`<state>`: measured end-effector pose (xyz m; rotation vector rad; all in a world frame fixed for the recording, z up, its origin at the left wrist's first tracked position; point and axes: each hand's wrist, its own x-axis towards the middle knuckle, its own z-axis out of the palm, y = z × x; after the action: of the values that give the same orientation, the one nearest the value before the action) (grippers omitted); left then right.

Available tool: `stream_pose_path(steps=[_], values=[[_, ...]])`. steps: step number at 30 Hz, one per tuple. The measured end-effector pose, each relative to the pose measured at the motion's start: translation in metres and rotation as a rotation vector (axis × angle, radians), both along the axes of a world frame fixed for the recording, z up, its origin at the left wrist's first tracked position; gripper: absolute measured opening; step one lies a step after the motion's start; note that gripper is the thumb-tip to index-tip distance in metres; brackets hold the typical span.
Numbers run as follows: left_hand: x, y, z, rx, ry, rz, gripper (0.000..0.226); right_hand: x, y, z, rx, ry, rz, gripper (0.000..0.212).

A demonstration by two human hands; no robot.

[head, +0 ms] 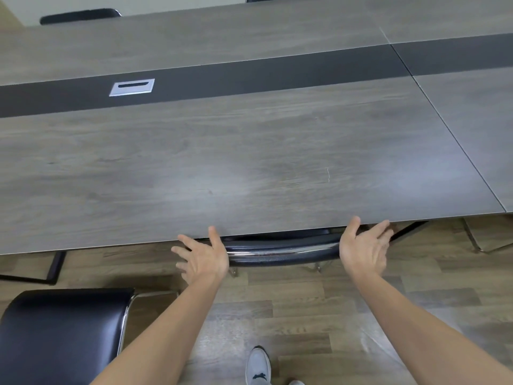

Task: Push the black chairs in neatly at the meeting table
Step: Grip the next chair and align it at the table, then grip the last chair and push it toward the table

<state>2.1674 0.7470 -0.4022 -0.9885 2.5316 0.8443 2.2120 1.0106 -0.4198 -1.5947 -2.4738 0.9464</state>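
The black chair (pixel 283 252) that the person is working on is sitting tucked against the near edge of the meeting table (pixel 249 162), its seat hidden beneath the tabletop and only the curved backrest and its chrome rail showing just below that edge. The left hand (pixel 202 259) is hovering at the left end of the backrest, fingers spread and relaxed, gripping nothing. The right hand (pixel 363 245) is hovering at the right end, fingers likewise straight and splayed, thumb raised near the table edge, holding nothing. Whether either palm is touching the backrest cannot be told.

Judging from this, the chair appears almost fully in, and the step is a final squaring. To do it well, both palms should be pressing evenly on the two ends of the backrest so it is lying parallel to the table edge, with fingers kept clear of the gap between backrest and tabletop to avoid a pinch.

A second black chair (pixel 63 337) is standing well out from the table, to the lower left of the table's near edge, and likely needs pushing in next. Beyond the table's far edge, the tops of two more chairs (pixel 80 15) are showing. A silver cable port (pixel 131 86) is lying in the table's dark centre strip.
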Motion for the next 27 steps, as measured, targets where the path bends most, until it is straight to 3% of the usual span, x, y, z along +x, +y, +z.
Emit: stream_pose_path(steps=[8,19,27], values=[[0.022,0.007,0.05,0.078,0.097,-0.104,0.083,0.019,-0.027,0.045,0.048,0.111,0.245,0.072],[0.078,0.018,0.172,0.206,0.541,-0.464,0.072,0.056,-0.051,0.174,-0.06,0.51,0.357,0.062],[0.12,0.006,0.234,0.322,0.7,-0.515,0.063,0.1,-0.073,0.243,-0.174,0.715,0.496,0.055]])
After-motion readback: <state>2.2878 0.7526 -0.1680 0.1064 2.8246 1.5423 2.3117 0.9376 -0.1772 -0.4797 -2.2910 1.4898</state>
